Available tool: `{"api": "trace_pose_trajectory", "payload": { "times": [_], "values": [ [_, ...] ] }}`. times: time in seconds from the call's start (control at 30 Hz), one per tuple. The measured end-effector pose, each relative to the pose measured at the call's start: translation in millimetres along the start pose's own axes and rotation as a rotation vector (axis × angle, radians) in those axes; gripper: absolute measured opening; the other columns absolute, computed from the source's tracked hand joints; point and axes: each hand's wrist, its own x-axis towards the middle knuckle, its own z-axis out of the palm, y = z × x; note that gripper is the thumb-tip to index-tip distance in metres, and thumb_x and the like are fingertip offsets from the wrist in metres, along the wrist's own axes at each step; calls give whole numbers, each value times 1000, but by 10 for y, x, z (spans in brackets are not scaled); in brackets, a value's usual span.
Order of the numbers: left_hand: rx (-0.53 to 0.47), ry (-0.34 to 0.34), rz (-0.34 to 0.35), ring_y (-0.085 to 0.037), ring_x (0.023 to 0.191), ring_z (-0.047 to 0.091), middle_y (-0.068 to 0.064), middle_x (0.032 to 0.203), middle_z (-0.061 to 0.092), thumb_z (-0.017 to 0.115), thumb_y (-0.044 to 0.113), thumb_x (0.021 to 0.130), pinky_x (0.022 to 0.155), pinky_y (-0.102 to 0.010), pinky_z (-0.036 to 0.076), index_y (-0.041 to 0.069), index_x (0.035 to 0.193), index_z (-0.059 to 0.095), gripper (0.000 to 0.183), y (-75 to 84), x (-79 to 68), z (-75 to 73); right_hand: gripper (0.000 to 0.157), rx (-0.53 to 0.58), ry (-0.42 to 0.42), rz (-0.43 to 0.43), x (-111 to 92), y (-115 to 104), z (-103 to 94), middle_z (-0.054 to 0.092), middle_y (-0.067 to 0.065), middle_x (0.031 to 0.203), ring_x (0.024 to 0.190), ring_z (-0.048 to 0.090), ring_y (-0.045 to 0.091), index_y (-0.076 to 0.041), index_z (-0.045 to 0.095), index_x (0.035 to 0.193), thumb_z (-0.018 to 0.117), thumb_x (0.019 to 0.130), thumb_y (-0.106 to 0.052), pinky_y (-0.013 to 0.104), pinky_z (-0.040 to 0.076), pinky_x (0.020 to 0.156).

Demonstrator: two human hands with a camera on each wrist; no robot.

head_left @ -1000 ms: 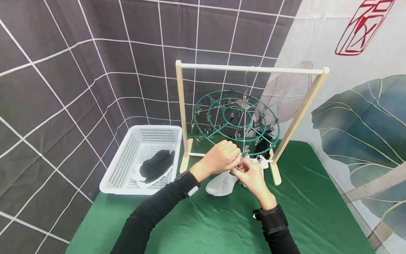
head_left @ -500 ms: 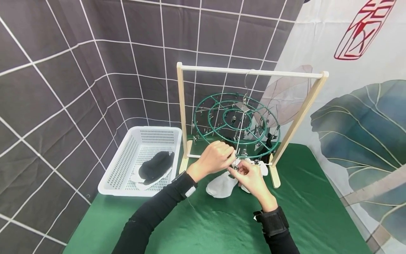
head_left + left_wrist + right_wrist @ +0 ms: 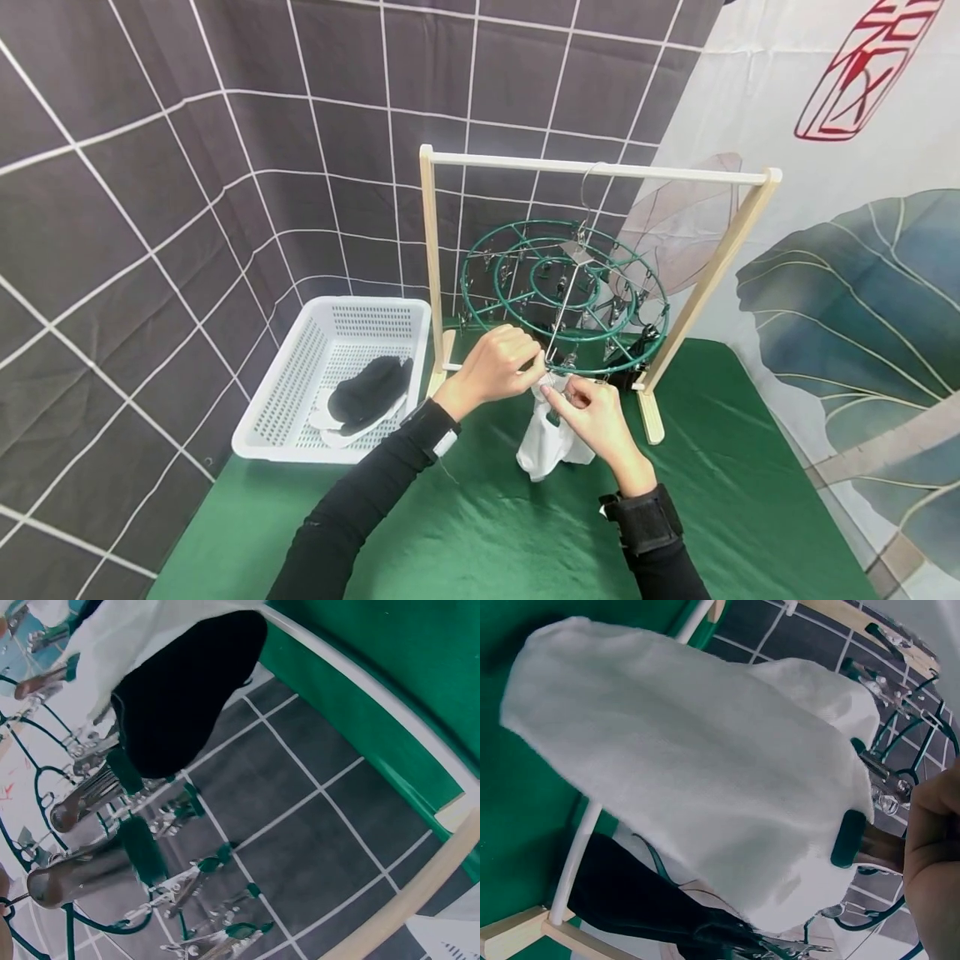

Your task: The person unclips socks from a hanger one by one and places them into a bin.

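Observation:
In the head view a round green clip hanger [image 3: 525, 327] hangs from a wooden rack. My left hand [image 3: 498, 367] has its fingers curled at the hanger's near rim. Beside it, my right hand [image 3: 596, 415] pinches a clothespin-style metal clip [image 3: 877, 847] with a green tip, its jaws at the edge of a white sock [image 3: 546, 446]. That sock hangs down and fills much of the right wrist view. Behind it shows a second white sock [image 3: 817, 694]. Black socks [image 3: 630, 892] hang at the hanger's right side. Only slivers of my left hand show in the left wrist view.
A white perforated basket [image 3: 262, 417] on the left holds a dark sock [image 3: 365, 390] over white ones. The wooden rack [image 3: 720, 254] stands on a green cloth [image 3: 495, 542]. Several spare clips [image 3: 82, 877] dangle from the hanger's rings.
The near rim and both hands have shifted slightly left, and the hanger has turned. The white sock, spread to the left before, now hangs down more upright below the hands.

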Motion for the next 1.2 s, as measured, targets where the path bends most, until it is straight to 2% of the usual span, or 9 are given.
{"api": "trace_pose_trajectory", "payload": {
  "times": [0.2,0.33,0.5,0.6,0.67,0.77,1.0,1.1,1.2],
  "values": [
    [8,-4,-30,-15,63,45,0,67,48,54,12,86,60,-27,37,10,70,56,16,-32,-62,-22,48,-13,24,14,5,-10,26,23,-12,55,49,20,1,-15,33,55,75,79,-15,19,15,44],
    [-13,29,-64,-19,81,55,-4,82,59,57,12,88,77,-29,46,7,82,64,10,-33,-127,-44,48,4,9,42,4,-4,46,22,-12,56,48,19,2,-14,32,56,74,80,-12,19,16,44],
    [-61,191,-168,-29,105,55,-16,106,59,61,9,88,99,-37,42,0,102,65,18,57,-281,-30,49,-2,-27,100,1,-20,69,20,-13,56,47,19,1,-13,32,56,73,83,-16,20,17,44],
    [-89,328,-294,-32,103,53,-18,105,55,63,5,84,96,-40,43,-1,103,62,20,207,-427,24,49,-33,-36,123,-3,-25,82,21,-14,56,47,20,1,-13,32,56,73,83,-18,20,18,45],
    [-161,361,-404,-28,97,53,-15,101,54,62,4,84,89,-37,45,-1,101,59,18,336,-530,73,49,-52,-35,129,-3,-22,91,22,-14,56,47,21,1,-13,32,56,73,83,-19,21,18,45],
    [-344,291,-573,-23,93,53,-9,99,54,59,8,88,84,-34,46,2,102,57,16,520,-681,145,48,-69,-32,116,1,-16,105,23,-13,54,46,22,2,-14,33,56,73,83,-19,22,19,45],
    [-764,-114,-879,-15,112,52,-3,124,55,40,26,102,95,-35,43,12,126,53,29,684,-846,229,47,-63,-32,88,9,6,129,24,-11,51,43,21,2,-16,34,56,71,85,-18,21,19,43],
    [-848,-214,-984,-11,97,56,-1,108,62,36,31,104,82,-27,45,14,115,59,31,699,-855,240,46,-58,-28,95,7,11,129,24,-12,52,45,21,2,-16,34,57,70,86,-18,21,19,44],
    [-869,-250,-1039,-9,77,54,0,85,60,37,34,103,67,-22,42,14,101,62,32,719,-856,247,46,-60,-24,114,-1,19,127,24,-13,54,46,22,2,-16,34,57,71,85,-19,21,19,45]
  ]
}}
